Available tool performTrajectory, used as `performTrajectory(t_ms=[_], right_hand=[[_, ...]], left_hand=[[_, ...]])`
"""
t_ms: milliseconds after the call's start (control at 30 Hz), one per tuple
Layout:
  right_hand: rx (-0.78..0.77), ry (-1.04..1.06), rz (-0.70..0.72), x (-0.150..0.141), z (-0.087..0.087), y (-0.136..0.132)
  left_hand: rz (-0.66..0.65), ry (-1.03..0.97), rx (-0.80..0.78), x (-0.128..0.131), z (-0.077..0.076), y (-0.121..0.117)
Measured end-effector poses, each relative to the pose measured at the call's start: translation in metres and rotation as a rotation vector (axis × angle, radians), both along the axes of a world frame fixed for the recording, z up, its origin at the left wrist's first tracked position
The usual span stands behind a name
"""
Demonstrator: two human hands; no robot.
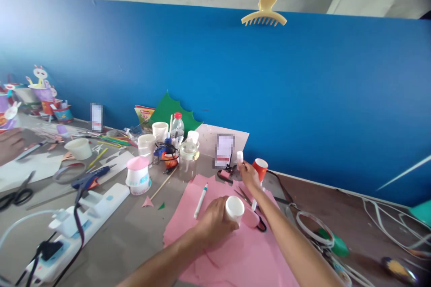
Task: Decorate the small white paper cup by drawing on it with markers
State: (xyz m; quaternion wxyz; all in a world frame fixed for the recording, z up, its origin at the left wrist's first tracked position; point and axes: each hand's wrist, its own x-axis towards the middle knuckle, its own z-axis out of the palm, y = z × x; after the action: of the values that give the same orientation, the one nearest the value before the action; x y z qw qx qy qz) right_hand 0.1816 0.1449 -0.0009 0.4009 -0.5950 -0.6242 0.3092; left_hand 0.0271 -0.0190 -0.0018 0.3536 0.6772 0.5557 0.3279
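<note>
Head: blue partition (319,98), grey table (134,231), pink paper (251,255); left grip (213,220) round cup (235,210), right grip (249,176) round container (239,157)

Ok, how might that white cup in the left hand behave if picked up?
The white cup is probably light, given its small, papery look. Its thin-looking rim suggests a firm squeeze from the left hand could dent it.

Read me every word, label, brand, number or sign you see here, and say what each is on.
No text reads clearly.
Packet: lettering on red, too small to read.
Pink-topped cup: blue print, too blurred.
Power strip: blue labels, nothing legible.
Both screens: pixelated, unreadable.
White cup in the left hand: no print visible.
</note>
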Motion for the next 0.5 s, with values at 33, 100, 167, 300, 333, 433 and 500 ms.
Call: performTrajectory(t_ms=[33,100,167,300,333,433,500], right_hand=[[0.002,-0.036,-0.02,-0.001,-0.001,0.0],[-0.009,-0.108,-0.059,-0.002,-0.004,0.0],[-0.038,-0.18,-0.078,-0.003,-0.006,0.001],[-0.087,-0.301,-0.081,-0.006,-0.007,0.004],[-0.095,-0.321,-0.079,-0.006,-0.007,0.005],[-0.122,-0.362,-0.083,-0.005,-0.005,0.006],[-0.145,-0.375,-0.096,-0.002,-0.005,0.005]], left_hand=[[0.005,0.008,0.004,0.0,-0.002,0.0],[0.009,0.001,0.031,0.0,-0.005,0.0],[0.003,-0.011,0.04,-0.001,-0.006,0.0],[-0.017,-0.003,-0.02,-0.001,0.0,-0.001],[-0.021,0.0,-0.028,-0.001,0.002,-0.001],[-0.028,0.001,-0.02,-0.001,0.005,-0.001],[-0.035,-0.006,-0.006,-0.001,0.004,-0.001]])
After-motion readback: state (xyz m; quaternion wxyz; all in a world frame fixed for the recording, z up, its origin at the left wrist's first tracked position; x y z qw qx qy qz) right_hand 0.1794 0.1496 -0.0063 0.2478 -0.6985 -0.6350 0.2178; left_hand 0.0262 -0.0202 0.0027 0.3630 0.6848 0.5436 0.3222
